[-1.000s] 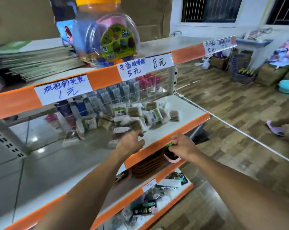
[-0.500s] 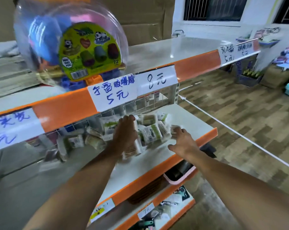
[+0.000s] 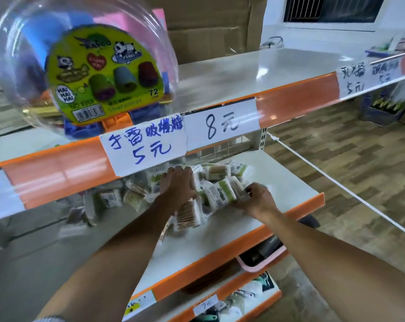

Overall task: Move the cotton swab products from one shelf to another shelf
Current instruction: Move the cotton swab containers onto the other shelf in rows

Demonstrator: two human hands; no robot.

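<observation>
On the middle shelf (image 3: 278, 182) lies a heap of cotton swab packs (image 3: 216, 189). The left hand (image 3: 177, 187) presses flat on its left side, fingers spread; the right hand (image 3: 258, 198) curls round packs at the right edge.

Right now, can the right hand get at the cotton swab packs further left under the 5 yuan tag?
Probably not directly: the left hand lies on the pile between the right hand and those cotton swab packs; the left could reach them more easily.
</observation>
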